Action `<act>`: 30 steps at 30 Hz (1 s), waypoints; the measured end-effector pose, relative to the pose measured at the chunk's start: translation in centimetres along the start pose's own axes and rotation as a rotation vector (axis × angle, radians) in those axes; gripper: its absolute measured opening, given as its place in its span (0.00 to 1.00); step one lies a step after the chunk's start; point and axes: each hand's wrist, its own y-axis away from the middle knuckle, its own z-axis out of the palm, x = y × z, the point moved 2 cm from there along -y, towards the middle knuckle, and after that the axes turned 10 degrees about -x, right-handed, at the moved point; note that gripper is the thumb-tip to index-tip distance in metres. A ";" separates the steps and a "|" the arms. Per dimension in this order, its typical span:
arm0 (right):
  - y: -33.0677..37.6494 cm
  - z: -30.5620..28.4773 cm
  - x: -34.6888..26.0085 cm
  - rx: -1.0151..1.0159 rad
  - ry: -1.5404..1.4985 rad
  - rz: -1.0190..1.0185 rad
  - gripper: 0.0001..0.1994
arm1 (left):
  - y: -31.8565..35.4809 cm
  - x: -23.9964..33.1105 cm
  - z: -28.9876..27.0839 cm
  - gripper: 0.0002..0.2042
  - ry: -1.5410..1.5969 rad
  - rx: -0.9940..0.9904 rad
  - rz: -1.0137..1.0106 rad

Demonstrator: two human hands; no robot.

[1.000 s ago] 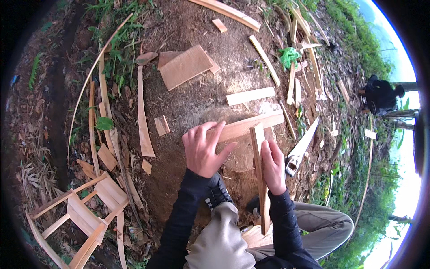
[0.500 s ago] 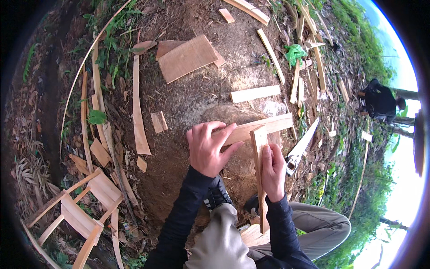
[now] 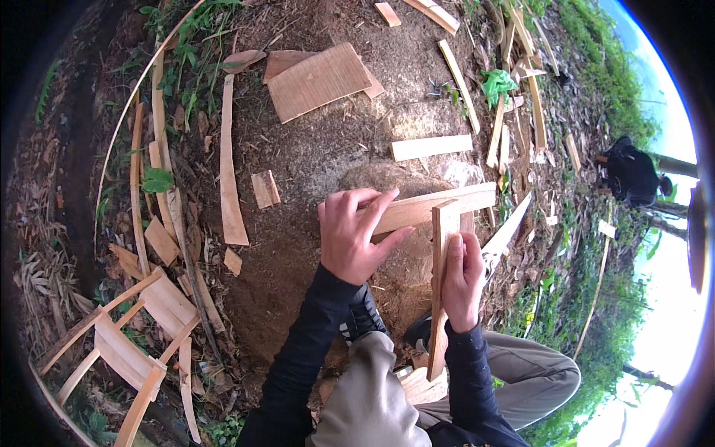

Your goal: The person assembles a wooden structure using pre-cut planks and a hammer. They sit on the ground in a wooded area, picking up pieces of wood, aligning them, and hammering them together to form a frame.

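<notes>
My left hand is around the left end of a pale wooden strip, its index finger along the upper edge and its thumb below. That end is hidden by the hand. My right hand holds a second wooden strip upright in the picture, thumb against its side. The second strip's far end overlaps the first strip, forming a T shape; whether they are fastened I cannot tell. Beside the right hand lies a handsaw, its handle partly behind the hand. Behind the first strip sits a stone.
Wooden boards and a short plank lie on the ground ahead. At the lower left stands a wooden frame with slats. A green plastic bag rests among strips at the right; farther off is a person in dark clothing.
Both hands and the two strips have shifted slightly to the right in the picture. The upright strip now stands straighter, and the right hand covers more of the saw's handle.
</notes>
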 end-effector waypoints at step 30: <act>0.6 0.0 -1.4 -0.042 -0.014 -0.018 0.08 | 0.7 2.6 -2.4 0.03 0.225 0.145 -0.033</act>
